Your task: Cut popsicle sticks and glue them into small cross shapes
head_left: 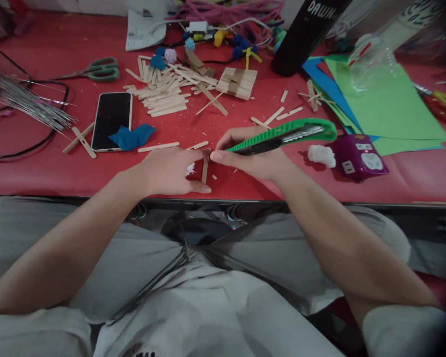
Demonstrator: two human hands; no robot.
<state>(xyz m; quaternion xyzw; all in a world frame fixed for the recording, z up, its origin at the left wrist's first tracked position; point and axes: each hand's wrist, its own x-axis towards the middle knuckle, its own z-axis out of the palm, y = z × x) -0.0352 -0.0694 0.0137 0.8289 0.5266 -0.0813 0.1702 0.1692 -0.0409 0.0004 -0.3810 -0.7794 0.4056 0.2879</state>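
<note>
A green utility knife [301,131] is gripped in my right hand [254,157], its handle slanting up to the right. The knife's tip end points at a small wooden craft stick [204,171] on the red table, close to the front edge. My left hand [167,168] holds that stick against the table, index finger at its far end and thumb by its near end. Fingers of both hands almost meet there and hide the blade tip. Two more craft sticks, one whole [158,147] and one partly covered [197,146], lie just beyond my left hand.
A pile of craft sticks [167,99] lies mid-table, with scissors [102,69], a phone [112,119] and wires [29,101] leftward. On the right are a purple socket block [360,156], white wad [321,155], green paper [401,111] and a black bottle [305,37].
</note>
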